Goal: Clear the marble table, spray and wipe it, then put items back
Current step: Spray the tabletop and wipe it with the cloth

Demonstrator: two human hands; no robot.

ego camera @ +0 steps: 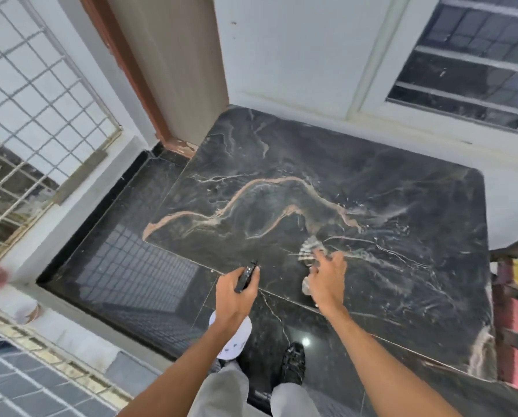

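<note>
The black marble table (357, 182) with pink and white veins fills the middle of the view, its top bare. My left hand (235, 293) is at the table's front edge, closed around a spray bottle whose black nozzle (247, 275) points at the marble and whose white body (232, 341) hangs below my wrist. My right hand (327, 278) presses a pale patterned cloth (309, 251) onto the marble just inside the front edge. The cloth is blurred and partly hidden under my fingers.
A door with a brown frame (137, 73) stands behind the table's left corner, and a barred window (477, 64) is at the back right. A metal grille (26, 115) lines the left. A red rack (516, 311) stands right of the table. My shoe (292, 362) rests on the glossy black floor.
</note>
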